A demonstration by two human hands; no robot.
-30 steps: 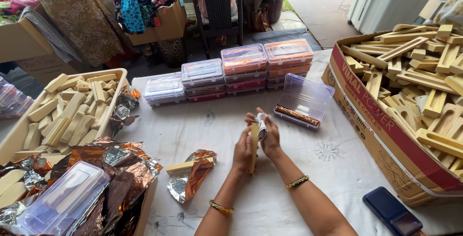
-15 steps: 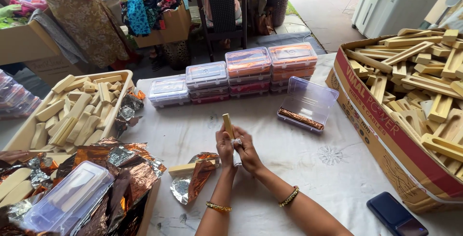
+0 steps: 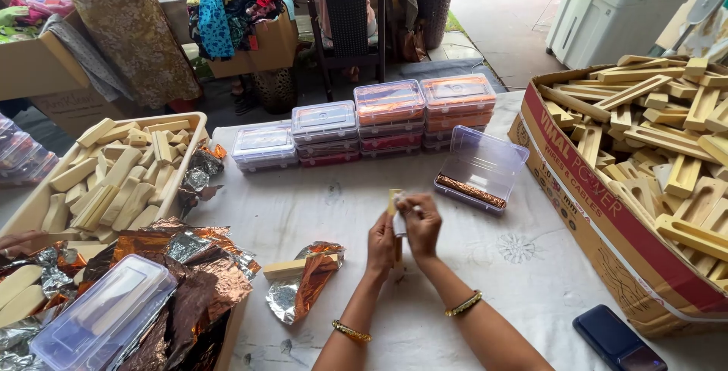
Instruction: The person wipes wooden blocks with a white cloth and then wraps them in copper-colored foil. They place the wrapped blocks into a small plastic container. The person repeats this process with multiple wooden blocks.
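My left hand (image 3: 381, 245) and my right hand (image 3: 422, 223) are together over the middle of the white-covered table (image 3: 485, 280). Between them they hold a pale wooden block (image 3: 393, 203) upright, with a small white piece (image 3: 400, 223) pressed against it. An open clear plastic box (image 3: 480, 169) lies just to the right, with a copper-foil-wrapped bar (image 3: 470, 189) inside. To the left lies another pale block half wrapped in copper foil (image 3: 302, 282).
Stacks of shut clear boxes (image 3: 364, 125) line the far side. A tray of pale blocks (image 3: 114, 174) and crumpled foil sheets (image 3: 189, 272) are at left. A big carton of wooden pieces (image 3: 652, 159) stands at right, with a dark phone (image 3: 618, 339) at its foot.
Both hands with the block have stayed near the table's middle. The block now stands upright between the fingers, and the right fingers have shifted over its top end.
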